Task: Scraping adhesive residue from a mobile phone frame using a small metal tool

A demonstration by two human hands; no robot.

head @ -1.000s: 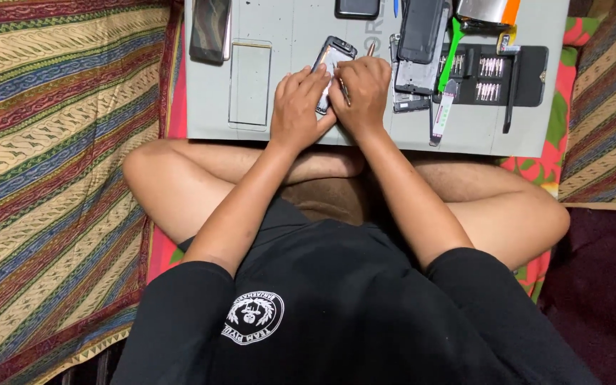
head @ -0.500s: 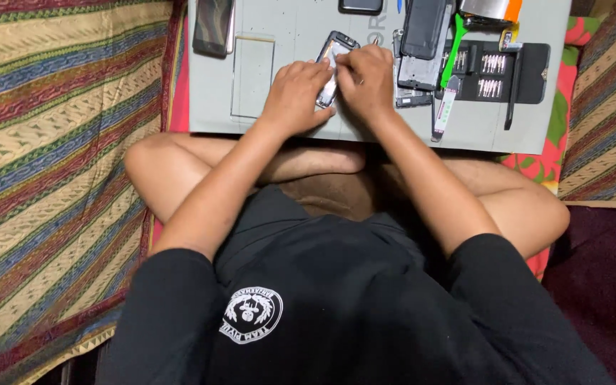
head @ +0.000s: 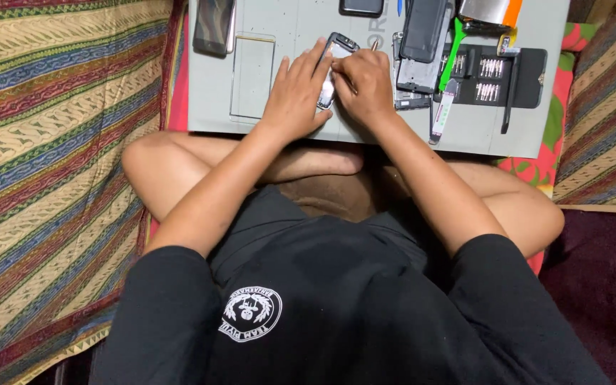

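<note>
Now both hands (head: 329, 89) have closed tighter around the phone (head: 334, 53).

Both hands (head: 331, 89) press a small phone (head: 333, 60) on a grey mat (head: 279, 28).

Setting: a home floor corner I use as a phone-repair spot. Evidence: I sit cross-legged on a striped woven cloth (head: 51, 164); grey work mat (head: 265, 114) before me; black screwdriver bit case (head: 497, 75); green pry tool (head: 454, 43); spare dark phones (head: 213, 25) laid about.
</note>
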